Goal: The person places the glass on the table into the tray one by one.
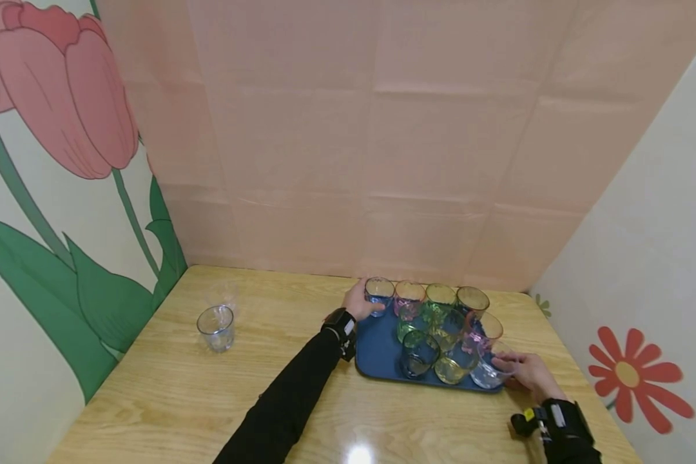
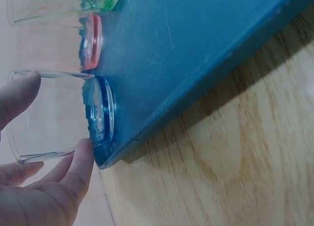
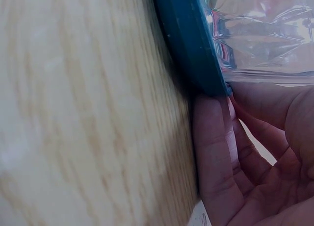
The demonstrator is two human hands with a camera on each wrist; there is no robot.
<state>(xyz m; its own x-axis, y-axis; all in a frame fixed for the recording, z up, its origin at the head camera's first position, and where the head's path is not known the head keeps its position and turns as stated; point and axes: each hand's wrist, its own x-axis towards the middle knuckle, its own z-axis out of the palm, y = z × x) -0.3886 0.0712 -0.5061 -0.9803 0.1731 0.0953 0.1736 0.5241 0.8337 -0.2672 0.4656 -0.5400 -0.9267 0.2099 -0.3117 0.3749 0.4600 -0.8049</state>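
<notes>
At the tray's back left corner my left hand [image 1: 359,301] grips a clear glass with a blue base [image 2: 100,111], thumb on one side and fingers on the other. That glass stands upright on the blue tray [image 1: 377,351]. My right hand [image 1: 528,374] pinches the tray's front right corner, with the thumb over the rim and fingers at its underside, as the right wrist view shows. Close by the right thumb stands a clear glass [image 1: 486,374]. Pink [image 1: 409,298], green [image 1: 441,303], yellow [image 1: 451,370] and dark [image 1: 420,354] glasses crowd the tray.
A clear glass [image 1: 216,328] stands alone on the left of the wooden table [image 1: 168,393], with another faint clear glass [image 1: 223,293] behind it. A pink-covered wall [image 1: 371,161] rises along the table's back edge, and a white wall [image 1: 661,270] runs close on the right.
</notes>
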